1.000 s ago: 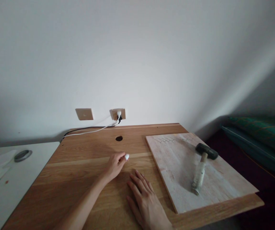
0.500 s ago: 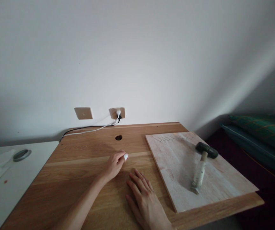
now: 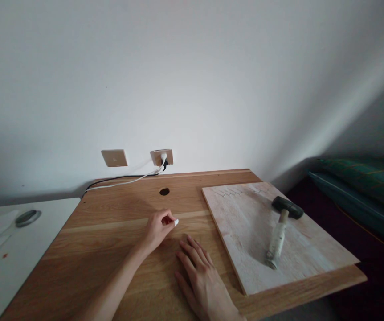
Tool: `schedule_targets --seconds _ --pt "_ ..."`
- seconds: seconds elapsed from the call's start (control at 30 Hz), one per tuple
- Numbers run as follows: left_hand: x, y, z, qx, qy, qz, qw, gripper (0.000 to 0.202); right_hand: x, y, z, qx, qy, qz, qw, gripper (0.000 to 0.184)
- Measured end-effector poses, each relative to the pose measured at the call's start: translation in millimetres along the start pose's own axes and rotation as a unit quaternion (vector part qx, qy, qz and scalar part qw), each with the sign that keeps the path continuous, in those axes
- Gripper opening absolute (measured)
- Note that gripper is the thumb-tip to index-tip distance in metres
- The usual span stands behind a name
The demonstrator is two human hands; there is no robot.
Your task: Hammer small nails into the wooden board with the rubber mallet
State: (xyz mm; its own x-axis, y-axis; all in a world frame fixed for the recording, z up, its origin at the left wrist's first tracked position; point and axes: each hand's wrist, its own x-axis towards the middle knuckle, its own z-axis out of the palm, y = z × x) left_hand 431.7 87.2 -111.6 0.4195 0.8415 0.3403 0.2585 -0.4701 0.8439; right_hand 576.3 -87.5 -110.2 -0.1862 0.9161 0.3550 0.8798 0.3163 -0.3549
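Observation:
Between the thumb and fingertips of my left hand [image 3: 157,226] a small white piece [image 3: 176,222] is pinched, mostly hidden by the fingers; its kind does not show. The hand is over the wooden desk [image 3: 112,249], left of the board. My right hand [image 3: 201,274] lies palm down on the desk, fingers stretched and slightly apart, holding nothing. Just right of it is a pale, flat board [image 3: 232,232] with faint zigzag marks near its far edge. On that board rests a mallet [image 3: 278,240] with a black head and a worn, whitish handle.
A round cable hole [image 3: 164,191] opens in the desk's far part. Behind it, white and black plugs sit in a wall socket [image 3: 161,157], with cables [image 3: 125,181] running left. A white table [image 3: 45,223] adjoins at left, holding a grey ring [image 3: 27,218]. Green bedding [image 3: 362,178] lies at right.
My left hand has turned slightly, so less of the white piece shows at its fingertips. My right hand stays flat in place. The view has shifted a little.

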Motion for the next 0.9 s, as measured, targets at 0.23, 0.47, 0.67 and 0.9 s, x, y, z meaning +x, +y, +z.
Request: schedule_targets --seconds 0.23,0.47,0.67,0.9 --pt "-1 -1 2.2 -0.018 -0.016 -0.054 0.998 0.022 2 0 0 0.002 0.006 -0.003 1.000 0.035" --pt "14 -1 10.0 -0.008 -0.076 -0.039 0.996 0.018 -10 9 -26 0.061 0.043 -0.111 0.991 0.041" --pt "62 0 48.5 0.000 -0.092 0.011 0.996 0.020 -57 93 -92 -0.063 0.278 0.041 0.958 0.030" --pt "115 10 111.6 0.112 -0.121 0.085 0.983 0.039 -126 258 -154 -0.265 0.197 0.427 0.842 0.068"
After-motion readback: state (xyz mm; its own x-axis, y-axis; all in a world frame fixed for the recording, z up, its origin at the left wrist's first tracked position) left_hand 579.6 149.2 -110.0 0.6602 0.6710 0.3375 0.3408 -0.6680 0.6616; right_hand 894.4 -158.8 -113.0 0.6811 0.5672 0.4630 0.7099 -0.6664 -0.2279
